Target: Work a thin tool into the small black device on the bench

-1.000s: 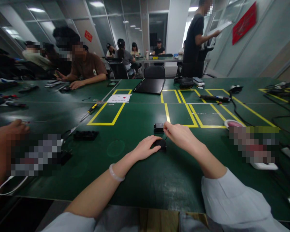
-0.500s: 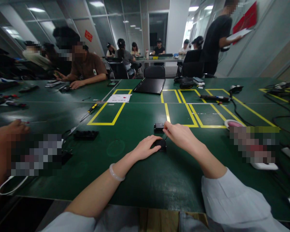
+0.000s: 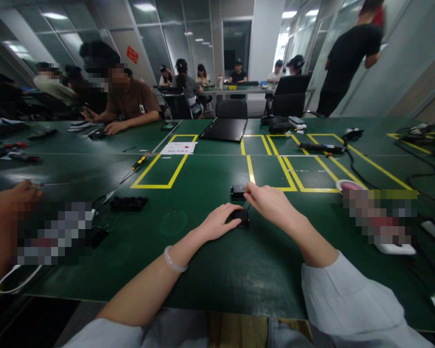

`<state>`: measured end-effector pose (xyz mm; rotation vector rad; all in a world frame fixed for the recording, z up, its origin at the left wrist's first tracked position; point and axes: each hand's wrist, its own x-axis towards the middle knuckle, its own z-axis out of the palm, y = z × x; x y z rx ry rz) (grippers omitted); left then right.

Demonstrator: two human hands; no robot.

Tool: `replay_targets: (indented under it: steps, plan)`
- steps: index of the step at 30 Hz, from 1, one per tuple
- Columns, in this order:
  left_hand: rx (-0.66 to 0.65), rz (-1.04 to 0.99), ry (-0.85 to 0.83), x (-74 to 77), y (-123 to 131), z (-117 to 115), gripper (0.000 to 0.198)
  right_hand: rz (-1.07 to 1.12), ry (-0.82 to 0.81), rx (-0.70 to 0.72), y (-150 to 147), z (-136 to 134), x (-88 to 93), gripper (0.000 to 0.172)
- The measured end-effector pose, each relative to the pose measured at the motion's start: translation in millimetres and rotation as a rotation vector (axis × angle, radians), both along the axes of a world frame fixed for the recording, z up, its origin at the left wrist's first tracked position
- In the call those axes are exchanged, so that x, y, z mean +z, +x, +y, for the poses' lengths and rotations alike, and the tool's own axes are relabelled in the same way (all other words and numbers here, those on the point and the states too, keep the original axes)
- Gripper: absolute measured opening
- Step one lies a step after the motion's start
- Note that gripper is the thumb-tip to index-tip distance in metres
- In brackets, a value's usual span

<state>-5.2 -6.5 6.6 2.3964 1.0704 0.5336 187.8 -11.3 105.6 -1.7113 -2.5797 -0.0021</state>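
Note:
My left hand (image 3: 222, 221) grips a small black box (image 3: 244, 218) lying on the green table, thumb on the near side and fingers over the far side. My right hand (image 3: 266, 200) is closed in a pinch just beyond and to the right of it. From its fingertips a thin dark rod (image 3: 249, 207) slants down to the box's right corner; its upper end is hidden in my fingers. A second black box (image 3: 238, 192) stands just beyond, close to my right fingertips and apart from the first.
On the left lie a black slotted part (image 3: 129, 203), a yellow-black screwdriver (image 3: 139, 163) and a co-worker's hand (image 3: 16, 200). A white-rimmed tray (image 3: 397, 249) and a corded black tool (image 3: 321, 147) lie on the right. Farther back are a white paper (image 3: 179, 148) and a dark panel (image 3: 224, 129).
Both my hands and the small black box keep nearly the same place and pose. In the background, a standing person in black has moved to the right and turned away.

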Motion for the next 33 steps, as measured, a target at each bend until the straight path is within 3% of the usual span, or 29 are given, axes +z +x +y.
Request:
replay_targets:
  steps: [33]
  plan:
    - [0.013, 0.004, 0.003, -1.6, -0.9, 1.0, 0.037, 0.019, 0.020, 0.038, -1.6, 1.8, -5.1, 0.023]
